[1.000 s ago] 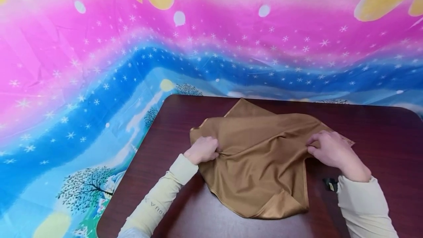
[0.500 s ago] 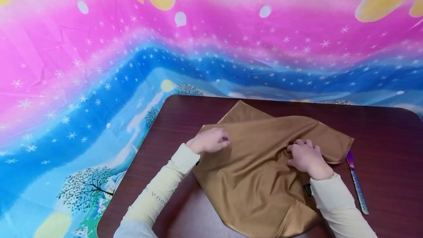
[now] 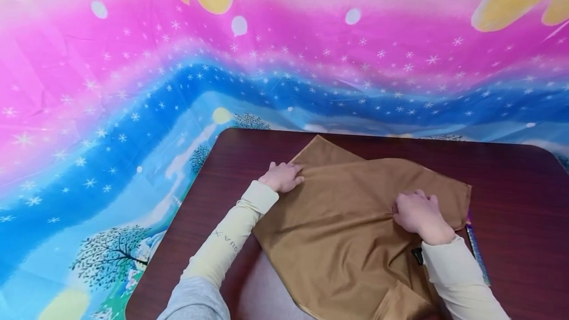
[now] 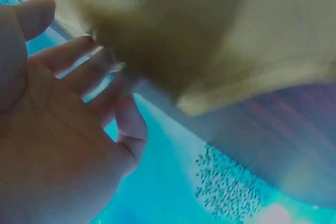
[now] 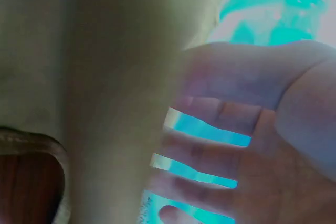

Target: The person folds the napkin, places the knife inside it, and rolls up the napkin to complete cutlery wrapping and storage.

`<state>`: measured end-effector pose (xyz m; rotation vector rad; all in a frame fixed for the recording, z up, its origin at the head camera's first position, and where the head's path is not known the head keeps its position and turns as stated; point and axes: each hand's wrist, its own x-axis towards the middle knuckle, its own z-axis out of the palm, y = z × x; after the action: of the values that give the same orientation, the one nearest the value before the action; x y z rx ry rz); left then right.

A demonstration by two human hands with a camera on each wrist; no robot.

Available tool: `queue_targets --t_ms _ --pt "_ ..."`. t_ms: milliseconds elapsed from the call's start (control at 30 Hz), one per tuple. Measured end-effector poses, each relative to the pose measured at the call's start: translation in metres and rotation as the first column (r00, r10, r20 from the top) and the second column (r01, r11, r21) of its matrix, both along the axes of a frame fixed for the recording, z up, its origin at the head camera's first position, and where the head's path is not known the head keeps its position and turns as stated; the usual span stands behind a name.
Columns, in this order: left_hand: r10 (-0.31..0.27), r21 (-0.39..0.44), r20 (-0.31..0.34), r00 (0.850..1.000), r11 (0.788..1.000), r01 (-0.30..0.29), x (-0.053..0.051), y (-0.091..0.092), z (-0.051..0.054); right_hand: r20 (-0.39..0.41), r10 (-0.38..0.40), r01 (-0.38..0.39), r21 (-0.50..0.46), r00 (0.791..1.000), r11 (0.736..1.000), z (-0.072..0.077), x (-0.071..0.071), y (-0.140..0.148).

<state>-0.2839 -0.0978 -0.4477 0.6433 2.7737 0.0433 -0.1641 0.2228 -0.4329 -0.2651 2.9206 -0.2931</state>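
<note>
In the head view a brown cloth [image 3: 338,201] lies rumpled on the table, one corner folded over near the front. My left hand [image 3: 281,177] is at its upper left edge, fingers spread. The left wrist view has that hand [image 4: 68,114] with loosely bent fingertips by the cloth's edge [image 4: 220,35]. On the right part of the cloth, my right hand [image 3: 420,214] pinches the fabric, and creases run from its fingertips. Up close, a raised fold of cloth [image 5: 115,87] hides the fingertips of the right hand [image 5: 226,124].
A slim, multicoloured knife [image 3: 477,251] lies on the dark red table [image 3: 524,211] right of the cloth, partly covered by cloth and sleeve. Behind the table hangs a pink and blue printed sheet [image 3: 275,53]. A small black item [image 3: 418,256] shows at the right cuff.
My left hand has let go of the cloth and moved up to its far left edge. The right hand has shifted left. The cloth's front part has spread nearer, and the knife has come into view.
</note>
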Motion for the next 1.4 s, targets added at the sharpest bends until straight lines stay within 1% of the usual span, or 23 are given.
queue_targets --t_ms 67,133,200,267,333,367,400,467,567,633,733,800,833,900,1033,1133,1200,1267,1333,1400 --pt "0.039 -0.011 -0.009 0.999 0.999 -0.039 0.000 -0.001 0.002 0.029 0.003 -0.003 0.000 1.000 1.000 0.003 0.000 0.002" --pt "0.060 -0.035 -0.033 0.998 0.998 -0.061 0.000 -0.001 0.004 0.050 0.001 0.000 -0.013 0.999 1.000 0.005 0.000 0.004" --pt "0.059 -0.058 -0.054 0.997 0.996 -0.062 0.000 0.000 0.005 0.037 -0.009 0.010 -0.026 0.999 1.000 0.005 -0.001 0.004" --pt "0.037 -0.064 -0.064 0.997 0.997 -0.041 -0.001 0.001 0.005 0.009 -0.035 0.035 -0.034 0.999 0.999 0.004 -0.002 0.004" --pt "0.006 -0.048 -0.051 0.999 0.999 -0.009 -0.002 0.002 0.003 -0.012 -0.057 0.057 -0.024 0.998 0.998 0.001 -0.003 0.004" --pt "-0.004 -0.032 -0.034 0.999 0.999 0.003 -0.002 0.002 0.002 -0.007 -0.062 0.062 -0.015 0.998 0.998 0.000 -0.003 0.003" --pt "-0.013 -0.018 -0.018 1.000 1.000 0.012 -0.003 0.003 0.000 0.009 -0.066 0.066 -0.005 0.998 0.998 -0.002 -0.004 0.003" --pt "-0.007 -0.001 0.017 1.000 1.000 0.007 -0.005 0.003 -0.002 0.067 -0.062 0.062 0.009 0.996 0.998 -0.004 -0.004 0.004" --pt "0.043 -0.036 0.026 0.999 0.998 -0.042 -0.006 0.000 -0.004 0.146 -0.056 0.056 0.004 0.988 0.998 -0.005 -0.004 0.006" --pt "0.094 -0.062 0.015 0.995 0.994 -0.093 -0.006 -0.003 -0.004 0.166 -0.061 0.062 -0.004 0.984 0.998 -0.005 -0.005 0.008" --pt "0.159 -0.089 -0.009 0.987 0.983 -0.160 -0.007 -0.006 -0.003 0.158 -0.064 0.067 -0.012 0.985 0.998 -0.005 -0.005 0.009" --pt "0.186 -0.089 -0.011 0.982 0.978 -0.187 -0.006 -0.007 -0.003 0.140 -0.060 0.063 -0.017 0.988 0.998 -0.005 -0.004 0.008" --pt "0.190 -0.085 -0.014 0.982 0.978 -0.191 -0.006 -0.008 -0.003 0.129 -0.058 0.061 -0.019 0.990 0.998 -0.006 -0.004 0.007" --pt "0.185 -0.076 -0.017 0.983 0.980 -0.186 -0.005 -0.010 -0.004 0.104 -0.055 0.058 -0.021 0.993 0.998 -0.006 -0.002 0.005" --pt "0.163 -0.023 -0.007 0.987 0.986 -0.164 -0.006 -0.016 -0.007 0.047 -0.052 0.053 -0.021 0.998 0.998 -0.007 0.001 0.002" --pt "0.149 0.010 0.024 0.989 0.989 -0.149 -0.006 -0.022 -0.006 0.013 -0.042 0.042 -0.012 0.999 0.999 -0.006 0.003 0.000" --pt "0.132 0.026 0.046 0.990 0.991 -0.133 -0.005 -0.027 -0.004 0.019 -0.026 0.026 -0.007 0.999 1.000 -0.006 0.003 -0.002" --pt "0.110 0.038 0.062 0.992 0.993 -0.113 -0.003 -0.032 -0.001 0.043 -0.007 0.008 -0.005 0.999 1.000 -0.006 0.002 -0.002" --pt "0.096 0.051 0.064 0.993 0.994 -0.100 0.002 -0.038 0.002 0.079 0.012 -0.011 -0.011 0.997 1.000 -0.006 0.000 -0.002" --pt "0.098 0.062 0.047 0.994 0.993 -0.100 0.008 -0.045 0.006 0.105 0.029 -0.027 -0.021 0.994 0.999 -0.006 -0.003 -0.001"
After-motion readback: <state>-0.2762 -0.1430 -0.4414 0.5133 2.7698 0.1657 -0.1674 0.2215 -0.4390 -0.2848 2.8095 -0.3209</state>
